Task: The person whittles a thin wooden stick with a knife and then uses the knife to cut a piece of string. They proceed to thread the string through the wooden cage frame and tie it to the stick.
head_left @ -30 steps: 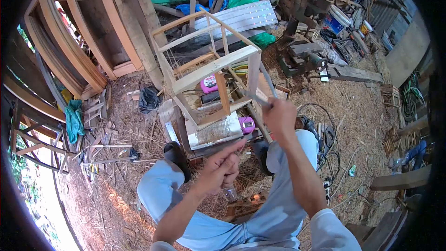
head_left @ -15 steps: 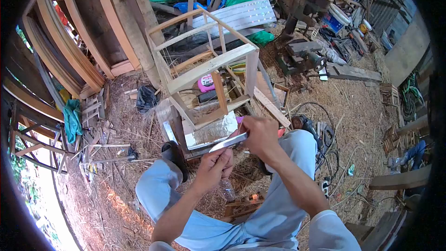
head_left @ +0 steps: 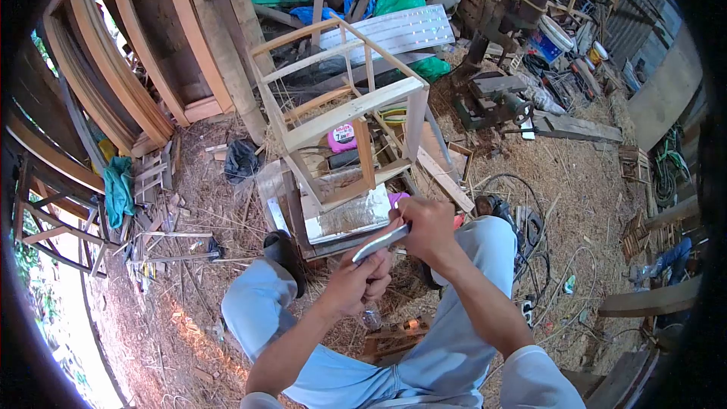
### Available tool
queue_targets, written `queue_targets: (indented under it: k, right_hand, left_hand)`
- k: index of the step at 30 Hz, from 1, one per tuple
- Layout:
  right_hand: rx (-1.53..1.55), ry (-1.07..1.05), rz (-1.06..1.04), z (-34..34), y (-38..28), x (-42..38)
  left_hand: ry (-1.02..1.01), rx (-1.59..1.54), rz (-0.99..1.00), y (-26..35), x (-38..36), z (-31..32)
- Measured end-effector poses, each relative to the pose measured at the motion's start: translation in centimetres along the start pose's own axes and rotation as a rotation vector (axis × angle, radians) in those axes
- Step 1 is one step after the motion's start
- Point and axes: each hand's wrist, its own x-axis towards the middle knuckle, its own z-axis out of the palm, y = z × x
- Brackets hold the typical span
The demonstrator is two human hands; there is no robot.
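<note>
My right hand (head_left: 429, 229) is wrapped round one end of a long knife-like blade (head_left: 380, 243), which slants down to the left. The fingers of my left hand (head_left: 359, 282) are closed under and against the blade's lower end; whatever else they hold is too small to make out. Just beyond my hands stands a small wooden frame (head_left: 356, 113) on a low work surface with a whitish top (head_left: 344, 218). A pink tape measure (head_left: 341, 138) shows through the frame.
Curved wooden pieces (head_left: 136, 38) lean at the left. A black bag (head_left: 241, 160) lies left of the frame. On the right are a metal vise (head_left: 496, 102), a dark cable (head_left: 541, 235) and planks. Shavings cover the ground.
Both hands have shifted slightly, and my left hand now sits a little further right and lower. The blade is at a steeper slant. The whole view has moved slightly.
</note>
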Motion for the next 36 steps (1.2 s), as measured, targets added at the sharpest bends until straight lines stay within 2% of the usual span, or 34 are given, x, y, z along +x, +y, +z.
queue_targets:
  k: [3,4,6,7,9,10,11,12,14,16,18,22,24,26,28,29,31,32,34,35,36]
  right_hand:
    - [-0.201,0.111,0.136,-0.8,1.6,1.2]
    - [-0.204,0.113,0.139,-1.4,2.3,1.8]
    - [-0.076,0.149,0.441,-2.6,3.1,2.8]
    - [-0.078,0.149,0.436,-3.0,2.8,2.9]
    - [0.708,-0.046,0.722,-4.4,1.3,2.7]
    - [1.106,-0.152,0.847,-4.7,0.9,2.4]
    - [1.173,-0.298,0.718,-4.8,0.8,1.8]
    - [1.172,-0.303,0.717,-4.6,0.3,1.7]
    - [1.066,-0.269,0.548,-3.7,-1.3,1.8]
    - [1.110,-0.277,0.606,-3.6,-1.3,1.8]
    - [0.946,-0.366,0.559,-3.1,-0.7,1.7]
    - [0.923,-0.270,0.643,-2.0,-0.6,2.0]
    - [0.890,-0.211,0.619,-0.6,0.1,2.2]
    - [0.855,-0.159,0.590,0.4,0.1,2.5]
    - [0.743,-0.116,0.551,0.9,0.0,2.8]
    - [0.739,-0.121,0.547,0.8,-0.2,2.9]
    - [0.886,-0.117,0.641,0.7,-0.8,3.2]
    - [0.885,-0.128,0.635,0.8,-0.7,3.2]
    - [1.119,-0.128,0.787,0.8,-0.4,3.2]
    - [1.155,-0.071,0.829,1.0,-0.9,3.5]
    - [1.146,-0.081,0.826,1.2,-0.8,3.6]
  left_hand:
    - [-0.074,0.121,-0.002,0.3,-0.3,-0.6]
    - [-0.077,0.122,-0.005,0.1,-0.3,-0.6]
    - [-0.137,0.100,0.030,-0.4,-0.5,-0.5]
    - [-0.139,0.099,0.035,-0.1,-0.5,-0.4]
    - [0.000,0.026,0.105,1.1,-0.5,-0.3]
    - [0.001,0.026,0.108,1.4,-0.5,-0.5]
    - [0.008,0.031,0.105,1.6,-0.4,-0.6]
    - [0.017,0.036,0.102,1.7,-0.4,-0.7]
    - [0.003,0.037,0.111,1.5,-0.1,-0.9]
    - [-0.012,0.044,0.113,1.4,0.1,-1.1]
    - [-0.008,0.168,0.100,1.3,0.2,-1.3]
    - [0.068,0.396,0.224,1.0,1.0,-1.4]
    - [0.277,0.797,0.501,1.3,2.1,-2.2]
    - [0.358,0.787,0.560,1.8,2.7,-2.1]
    - [0.556,1.057,0.624,2.3,2.9,-1.8]
    - [0.558,1.051,0.628,2.5,3.2,-1.9]
    - [0.795,1.608,1.165,2.6,3.5,-2.3]
    - [0.809,1.604,1.166,2.4,3.1,-2.0]
    - [0.947,1.876,1.519,1.2,1.9,-0.6]
    - [0.730,1.782,1.521,0.6,2.1,-0.5]
    - [0.744,1.773,1.522,0.1,2.8,-0.4]
